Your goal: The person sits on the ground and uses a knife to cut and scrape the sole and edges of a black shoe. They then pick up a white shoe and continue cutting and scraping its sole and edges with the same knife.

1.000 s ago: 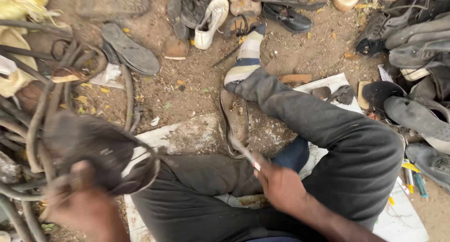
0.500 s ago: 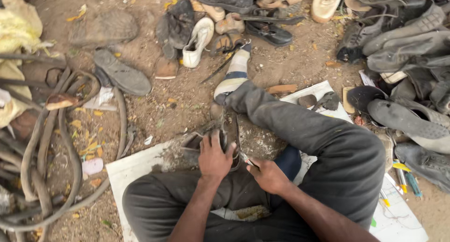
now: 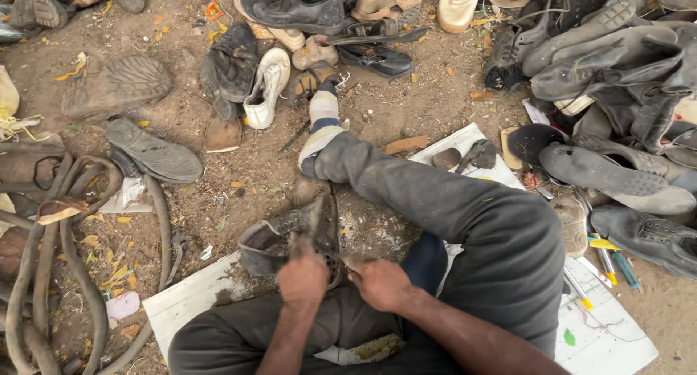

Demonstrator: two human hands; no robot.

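Resting on the lap and a white board: 1 worn dark shoe, lying between the 2 hands. Left hand: fingers curled shut on the shoe's rear edge. Right hand: closed into a fist just beside the shoe, gripping a thin tool too small to identify. Right leg: stretched across the board, in grey trousers. Surroundings: dirt ground, rubber hoses at left, heap of old shoes at right, white slip-on beyond.
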